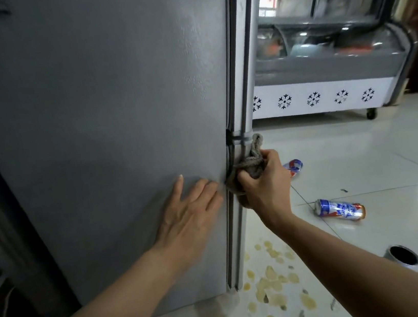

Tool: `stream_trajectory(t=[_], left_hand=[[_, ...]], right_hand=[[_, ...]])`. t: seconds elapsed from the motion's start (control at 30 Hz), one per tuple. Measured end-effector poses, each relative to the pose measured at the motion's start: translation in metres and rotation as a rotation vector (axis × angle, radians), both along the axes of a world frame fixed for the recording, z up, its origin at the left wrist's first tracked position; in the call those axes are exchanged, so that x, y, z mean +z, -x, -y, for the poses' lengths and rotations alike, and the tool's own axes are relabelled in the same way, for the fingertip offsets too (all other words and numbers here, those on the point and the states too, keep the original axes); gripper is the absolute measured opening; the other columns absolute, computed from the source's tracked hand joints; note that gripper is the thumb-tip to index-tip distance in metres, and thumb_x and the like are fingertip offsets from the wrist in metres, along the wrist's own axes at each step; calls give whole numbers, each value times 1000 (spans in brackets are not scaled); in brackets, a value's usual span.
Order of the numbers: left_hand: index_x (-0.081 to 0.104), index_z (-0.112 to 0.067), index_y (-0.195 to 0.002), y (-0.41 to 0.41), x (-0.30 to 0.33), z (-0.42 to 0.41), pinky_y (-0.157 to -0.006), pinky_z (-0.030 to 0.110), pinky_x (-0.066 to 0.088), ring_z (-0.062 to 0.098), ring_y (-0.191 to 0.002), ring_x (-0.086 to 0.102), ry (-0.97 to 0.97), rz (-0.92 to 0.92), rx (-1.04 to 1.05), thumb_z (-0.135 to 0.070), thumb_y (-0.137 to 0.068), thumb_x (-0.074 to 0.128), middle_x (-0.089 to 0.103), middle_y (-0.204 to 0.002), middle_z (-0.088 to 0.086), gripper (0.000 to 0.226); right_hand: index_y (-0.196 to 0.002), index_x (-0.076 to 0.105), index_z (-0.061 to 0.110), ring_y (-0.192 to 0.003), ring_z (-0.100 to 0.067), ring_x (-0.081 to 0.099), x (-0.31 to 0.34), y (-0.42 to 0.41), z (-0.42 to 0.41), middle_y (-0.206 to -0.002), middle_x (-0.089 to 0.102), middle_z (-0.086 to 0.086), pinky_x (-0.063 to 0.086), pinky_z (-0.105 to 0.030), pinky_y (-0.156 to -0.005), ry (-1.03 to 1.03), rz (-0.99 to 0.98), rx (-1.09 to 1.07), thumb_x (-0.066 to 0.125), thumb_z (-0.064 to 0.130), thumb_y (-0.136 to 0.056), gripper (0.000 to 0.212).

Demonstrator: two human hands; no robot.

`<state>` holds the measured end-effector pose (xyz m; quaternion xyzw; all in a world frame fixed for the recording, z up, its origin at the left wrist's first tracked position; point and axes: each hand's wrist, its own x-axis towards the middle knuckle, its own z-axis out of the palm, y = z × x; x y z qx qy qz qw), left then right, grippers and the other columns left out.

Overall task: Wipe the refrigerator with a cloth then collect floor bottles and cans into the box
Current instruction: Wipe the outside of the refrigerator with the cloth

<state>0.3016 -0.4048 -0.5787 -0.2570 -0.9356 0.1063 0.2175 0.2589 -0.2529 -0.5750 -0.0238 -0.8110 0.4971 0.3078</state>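
The right hand (262, 183) clenched the cloth (247, 169) against the refrigerator (104, 106) door edge; the left hand (189, 215) lay flat, fingers straight. Pressure might swing the door.

Left hand (189, 215) lies flat with fingers spread; right hand (262, 180) is curled tight, both arms outstretched.

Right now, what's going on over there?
A person is wiping the fridge. The right hand grips a grey cloth against the door's edge, and the left hand rests flat on the side panel. Two cans lie on the floor, not collected yet.
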Motion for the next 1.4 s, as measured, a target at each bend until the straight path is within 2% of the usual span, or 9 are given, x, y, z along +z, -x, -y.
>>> stream_trajectory(t=[0.07, 0.2, 0.33, 0.6, 0.73, 0.87, 1.1, 1.27, 1.4], left_hand=[[61, -13, -118, -1, 18, -2, -101, 55, 36, 20, -118, 55, -60, -43, -8, -11, -62, 45, 60, -124, 5, 58], [41, -13, -136, 2, 54, -3, -111, 55, 17, 19, -136, 33, -34, -69, 10, -15, -69, 17, 38, -144, 6, 71], [69, -15, -105, 1, 79, -5, -92, 51, 46, 17, -107, 64, -91, -132, -5, -12, -65, 18, 68, -112, 3, 65], [71, -17, -96, 3, 115, -8, -89, 52, 47, 16, -100, 66, -133, -205, -32, -10, -67, 22, 70, -105, 1, 58], [68, -17, -99, 6, 134, -6, -92, 53, 45, 19, -104, 64, -140, -254, -23, -11, -66, 24, 67, -109, 3, 55], [68, -15, -101, 8, 161, -6, -92, 54, 45, 21, -106, 63, -137, -309, -16, -8, -56, 47, 66, -112, 5, 50], [61, -10, -113, 10, 207, -12, -100, 59, 34, 30, -125, 50, -245, -387, 6, -1, -61, 46, 54, -133, 13, 55], [26, -13, -142, 29, 235, -19, -114, 48, -4, 28, -143, 12, -328, -376, 70, -5, -76, 36, 18, -155, 11, 67], [37, -17, -128, 42, 238, -25, -114, 47, 9, 22, -120, 41, -353, -365, 101, -11, -75, 58, 46, -129, 2, 58]], right_hand=[[-105, 51, 15, -76, -20, 62, 16, 2, 0, -79, 60, 5, 54, -45, -73, -6, -45, -28, 68, 19, -74, 35], [-106, 51, 15, -79, -20, 64, 34, 2, 1, -80, 58, 8, 56, -44, -75, -14, -77, -18, 70, 18, -76, 36], [-107, 53, 14, -82, -21, 66, 45, 1, -1, -85, 62, 5, 57, -45, -75, -14, -86, -6, 72, 17, -77, 35], [-107, 57, 14, -83, -24, 68, 79, 8, -5, -91, 71, -6, 56, -43, -75, -93, -142, -12, 75, 21, -77, 36], [-106, 58, 11, -80, -26, 67, 105, 12, -4, -87, 71, -7, 55, -43, -73, -114, -231, -53, 75, 21, -76, 36], [-104, 57, 10, -80, -29, 66, 133, 16, -4, -86, 71, -9, 54, -44, -72, -114, -285, -63, 75, 22, -77, 35], [-100, 57, 10, -77, -26, 64, 188, 24, -2, -82, 69, -6, 50, -38, -69, -110, -410, -92, 72, 24, -79, 30], [-104, 56, 9, -80, -27, 65, 220, 29, -1, -88, 69, -7, 51, -39, -70, -123, -524, -84, 72, 22, -80, 32], [-105, 60, 9, -80, -28, 62, 223, 31, -4, -95, 68, -8, 48, -35, -66, -277, -578, -118, 70, 20, -81, 28]])
